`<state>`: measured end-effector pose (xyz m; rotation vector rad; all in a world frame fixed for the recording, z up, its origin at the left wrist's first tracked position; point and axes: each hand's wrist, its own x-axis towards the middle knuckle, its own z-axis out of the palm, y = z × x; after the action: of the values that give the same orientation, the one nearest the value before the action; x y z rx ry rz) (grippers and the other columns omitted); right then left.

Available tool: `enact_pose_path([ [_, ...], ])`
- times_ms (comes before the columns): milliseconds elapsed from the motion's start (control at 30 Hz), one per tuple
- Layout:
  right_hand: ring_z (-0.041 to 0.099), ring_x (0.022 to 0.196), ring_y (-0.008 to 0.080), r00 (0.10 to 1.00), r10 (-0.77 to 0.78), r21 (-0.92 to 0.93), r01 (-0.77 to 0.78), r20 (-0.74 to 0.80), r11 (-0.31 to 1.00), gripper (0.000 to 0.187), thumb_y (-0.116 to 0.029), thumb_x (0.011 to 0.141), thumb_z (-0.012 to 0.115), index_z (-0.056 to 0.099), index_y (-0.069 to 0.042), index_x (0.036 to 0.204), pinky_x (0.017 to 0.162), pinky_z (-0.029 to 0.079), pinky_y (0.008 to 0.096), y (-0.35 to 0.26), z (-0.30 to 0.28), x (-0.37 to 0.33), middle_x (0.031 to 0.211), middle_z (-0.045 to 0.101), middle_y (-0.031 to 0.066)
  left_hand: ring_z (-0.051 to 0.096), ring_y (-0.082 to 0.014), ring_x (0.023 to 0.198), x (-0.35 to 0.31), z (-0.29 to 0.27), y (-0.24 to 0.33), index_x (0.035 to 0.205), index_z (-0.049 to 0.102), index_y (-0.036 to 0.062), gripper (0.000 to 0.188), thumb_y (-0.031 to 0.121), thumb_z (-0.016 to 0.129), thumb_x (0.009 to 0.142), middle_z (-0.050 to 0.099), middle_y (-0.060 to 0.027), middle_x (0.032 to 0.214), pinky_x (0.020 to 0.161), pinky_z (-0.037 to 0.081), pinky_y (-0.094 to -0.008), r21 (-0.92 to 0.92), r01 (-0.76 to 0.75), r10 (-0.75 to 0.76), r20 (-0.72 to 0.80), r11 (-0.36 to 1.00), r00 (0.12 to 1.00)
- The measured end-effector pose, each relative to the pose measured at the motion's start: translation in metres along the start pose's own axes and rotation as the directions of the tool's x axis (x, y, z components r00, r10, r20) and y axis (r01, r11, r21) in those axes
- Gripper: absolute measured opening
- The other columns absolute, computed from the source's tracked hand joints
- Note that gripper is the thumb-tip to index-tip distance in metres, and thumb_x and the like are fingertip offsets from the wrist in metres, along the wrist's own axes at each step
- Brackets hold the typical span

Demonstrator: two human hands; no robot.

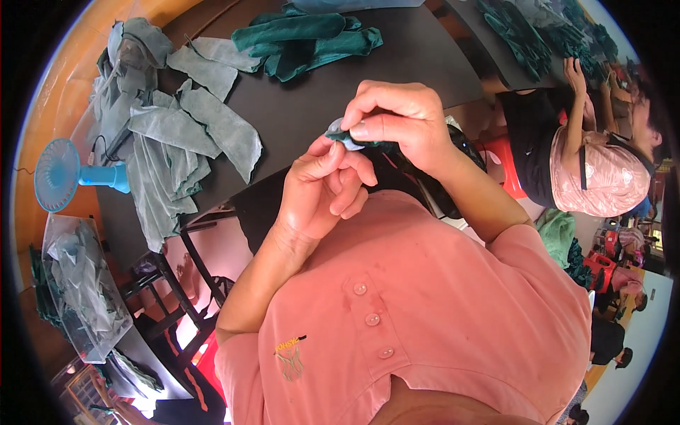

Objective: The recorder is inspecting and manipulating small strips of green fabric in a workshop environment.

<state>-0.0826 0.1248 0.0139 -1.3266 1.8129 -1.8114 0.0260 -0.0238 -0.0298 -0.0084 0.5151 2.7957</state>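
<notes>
Between my two hands, above the near edge of the dark table (418, 57), is a small piece of green fabric (345, 137) with a pale grey side turned up. My left hand (319, 185) pinches its left edge between thumb and forefinger, the other fingers loosely curled. From above, my right hand (404, 124) grips the same piece with thumb and fingertips. Part of the fabric is hidden behind the fingers. Beyond my hands lies a bundle of dark green velvety fabric pieces (312, 39).
Pale grey-green fabric strips (219, 124) spread over the table's left part and hang off its edge. A blue fan (60, 173) stands at the far left, above a clear plastic bin (88, 290) of fabric. At right, another person (602, 166) sits near a red stool (504, 166).
</notes>
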Motion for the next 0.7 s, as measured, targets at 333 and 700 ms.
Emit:
enact_pose_path([
  [333,0.061,0.065,0.0098,0.978,0.205,0.235,-0.207,0.034,0.95,0.009,0.008,0.082,0.06,0.062,0.002,0.089,0.058,0.046,0.0212,-0.018,0.004,-0.001,0.076,0.064,0.0056,0.046,-0.0165,0.041,-0.001,0.014,0.004,0.094,0.06,-0.0002,0.017,0.011,0.069,0.086,0.065,-0.0174,0.073,0.041,0.036,-0.0308,0.293,-0.169,0.238,-0.217,0.941,0.947],
  [700,0.06,0.064,0.0195,0.977,-0.156,-0.094,0.17,0.147,0.981,0.007,0.009,0.076,0.064,0.063,0.005,0.082,0.055,0.046,0.0266,-0.018,-0.005,-0.009,0.073,0.064,0.0107,0.037,-0.0131,0.037,0.002,-0.007,-0.013,0.105,0.058,0.0028,0.024,0.022,0.064,0.091,0.063,-0.0159,0.074,0.038,0.028,-0.0278,-0.017,0.038,-0.037,0.085,0.999,0.996],
])
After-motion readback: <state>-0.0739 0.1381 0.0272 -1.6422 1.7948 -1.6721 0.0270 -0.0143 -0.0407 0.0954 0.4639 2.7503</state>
